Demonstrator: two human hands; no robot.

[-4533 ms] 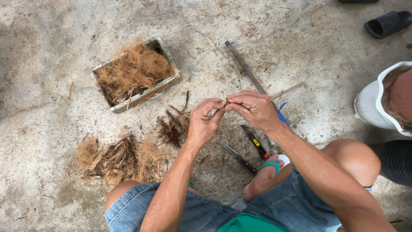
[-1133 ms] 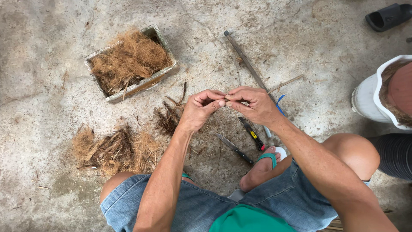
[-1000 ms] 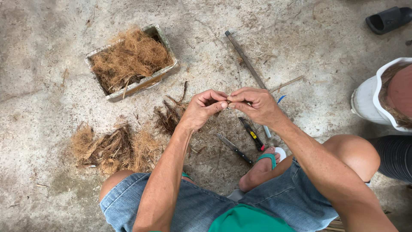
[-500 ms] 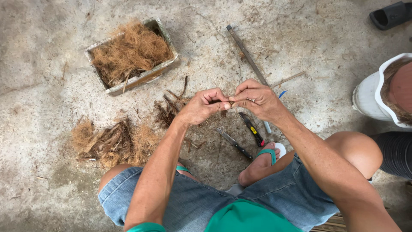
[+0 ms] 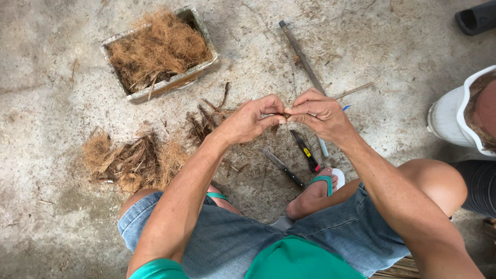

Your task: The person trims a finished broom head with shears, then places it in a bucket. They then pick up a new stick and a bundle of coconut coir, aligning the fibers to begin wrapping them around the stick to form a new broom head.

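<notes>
Both hands meet at centre: left hand [image 5: 251, 120] and right hand [image 5: 319, 114] pinch a small brown fibre strand [image 5: 283, 115] between fingertips; fibre-filled grey rectangular tray [image 5: 204, 66] at ten o'clock.

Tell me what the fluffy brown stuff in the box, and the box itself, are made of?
The fluffy stuff looks like dry plant fibre, maybe coconut husk: thin, tangled, golden-brown strands with a matte look. The box seems to be foam or rough cement; its thick pale walls look chipped and dirty, so I can't tell which.
</notes>
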